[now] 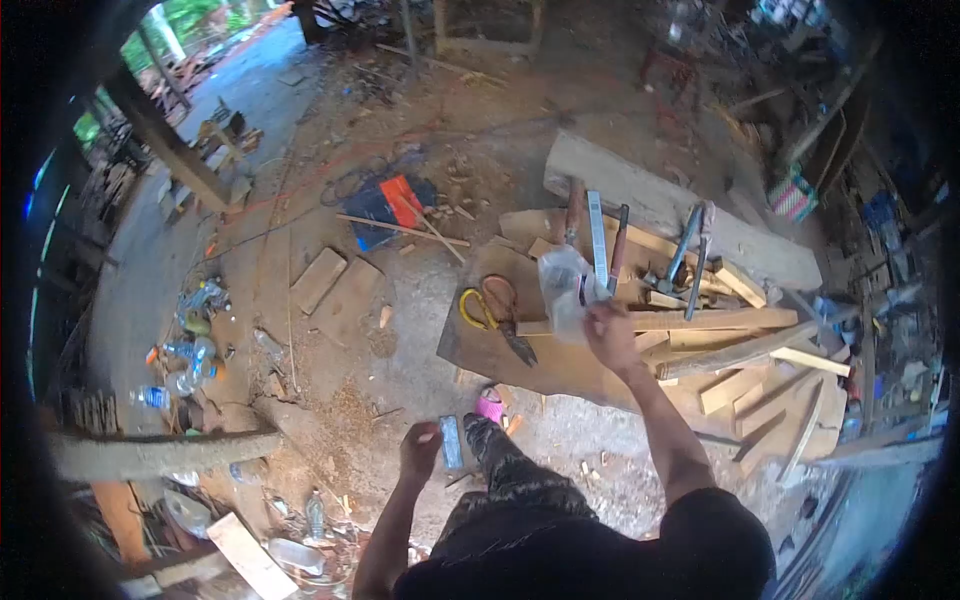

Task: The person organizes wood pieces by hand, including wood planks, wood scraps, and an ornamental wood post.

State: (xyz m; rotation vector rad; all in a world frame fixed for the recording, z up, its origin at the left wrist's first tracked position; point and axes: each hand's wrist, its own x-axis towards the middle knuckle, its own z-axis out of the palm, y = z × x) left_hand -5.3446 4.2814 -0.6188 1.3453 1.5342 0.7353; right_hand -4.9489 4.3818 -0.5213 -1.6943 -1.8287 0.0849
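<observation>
My right hand is closed on a clear plastic bag, held over a brown board; something small and dark shows through the plastic. Just behind the bag are a pale metal ruler-like strip and wooden-handled tools. A pair of shears with one yellow handle lies left of the bag. My left hand hangs low with its fingers curled in, and I see nothing in it. Close to its right, on the ground, is a blue-grey rectangular block.
Cut wood pieces and a hammer crowd the board's right side. A thick plank lies behind. Plastic bottles litter the left, near a raised beam. Two flat blocks and a red-orange sheet lie ahead.
</observation>
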